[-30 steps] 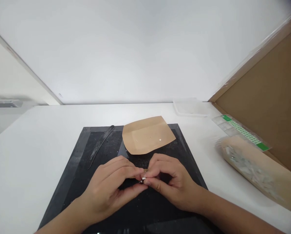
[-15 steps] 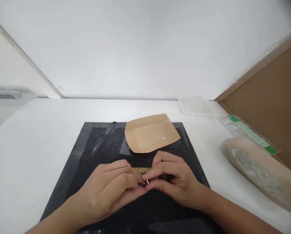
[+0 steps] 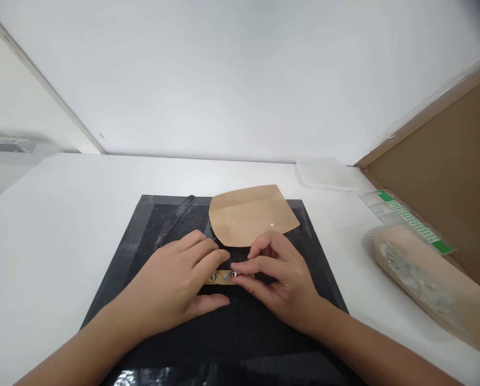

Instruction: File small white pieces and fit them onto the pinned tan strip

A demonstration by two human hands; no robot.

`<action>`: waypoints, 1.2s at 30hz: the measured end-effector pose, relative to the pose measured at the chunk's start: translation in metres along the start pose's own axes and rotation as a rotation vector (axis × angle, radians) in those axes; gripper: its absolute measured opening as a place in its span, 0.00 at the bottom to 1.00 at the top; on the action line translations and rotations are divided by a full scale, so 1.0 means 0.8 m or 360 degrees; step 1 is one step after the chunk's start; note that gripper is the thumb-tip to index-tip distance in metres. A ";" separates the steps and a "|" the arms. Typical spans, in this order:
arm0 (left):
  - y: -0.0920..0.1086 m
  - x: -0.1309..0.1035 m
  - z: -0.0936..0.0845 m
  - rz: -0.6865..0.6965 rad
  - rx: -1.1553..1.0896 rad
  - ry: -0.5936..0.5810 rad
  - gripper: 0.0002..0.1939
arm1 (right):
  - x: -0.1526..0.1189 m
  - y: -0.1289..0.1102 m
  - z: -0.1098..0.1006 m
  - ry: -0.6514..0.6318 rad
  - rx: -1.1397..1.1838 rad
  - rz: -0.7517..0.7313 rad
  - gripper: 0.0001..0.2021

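A person's bare hands meet over a narrow tan strip at the middle of a black mat, which lies on a white counter. The right hand pinches a small shiny piece between thumb and forefinger at the strip; whether the piece is loose or fixed there cannot be told. A fingertip grip appears to suit something so tiny, leaving the other fingers curled clear.

The left hand arches over the strip's left end, its thumb and forefinger spread apart on either side, gripping nothing that shows; the pose probably keeps the strip's small studs in sight, though whether the hidden fingers steady it cannot be told.

Just beyond, a sheet of brown paper bears a white fleck, its plain surface perhaps chosen to make small bits easy to spot. A dark curved file-like tool lies to the left, near the left hand. Off the mat to the right sit a clear bag of pale pieces, a green-labelled clear case and a shallow clear tray, apparently set aside to leave both arms room.
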State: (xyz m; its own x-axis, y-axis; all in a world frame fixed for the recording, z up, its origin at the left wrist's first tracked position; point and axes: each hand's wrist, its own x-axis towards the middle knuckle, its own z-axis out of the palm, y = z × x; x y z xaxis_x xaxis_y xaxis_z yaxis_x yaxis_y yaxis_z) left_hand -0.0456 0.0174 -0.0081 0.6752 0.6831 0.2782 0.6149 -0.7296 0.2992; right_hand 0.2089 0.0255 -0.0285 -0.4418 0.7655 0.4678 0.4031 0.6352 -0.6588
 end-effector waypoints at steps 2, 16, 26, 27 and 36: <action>0.003 -0.002 0.002 -0.0085 0.0000 -0.0056 0.25 | -0.001 -0.002 0.005 -0.0010 -0.0055 0.0003 0.05; 0.004 -0.001 0.013 -0.0349 -0.0182 -0.0206 0.07 | -0.006 -0.006 0.018 -0.0143 -0.0313 0.0191 0.05; 0.010 -0.004 0.018 -0.0401 -0.0223 -0.0177 0.08 | -0.004 -0.003 0.016 -0.0167 -0.0257 0.0190 0.06; 0.010 -0.004 0.019 -0.0403 -0.0234 -0.0174 0.09 | -0.004 -0.003 0.016 -0.0176 -0.0254 0.0190 0.06; 0.010 -0.004 0.016 -0.0408 -0.0260 -0.0221 0.06 | -0.003 0.002 0.006 -0.0372 -0.0149 0.0161 0.07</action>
State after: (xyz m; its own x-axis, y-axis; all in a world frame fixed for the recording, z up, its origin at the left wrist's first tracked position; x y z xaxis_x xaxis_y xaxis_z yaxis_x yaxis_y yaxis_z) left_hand -0.0372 0.0091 -0.0180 0.5629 0.8249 0.0515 0.7061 -0.5124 0.4888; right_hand 0.2067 0.0244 -0.0333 -0.5643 0.7880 0.2462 0.5224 0.5717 -0.6327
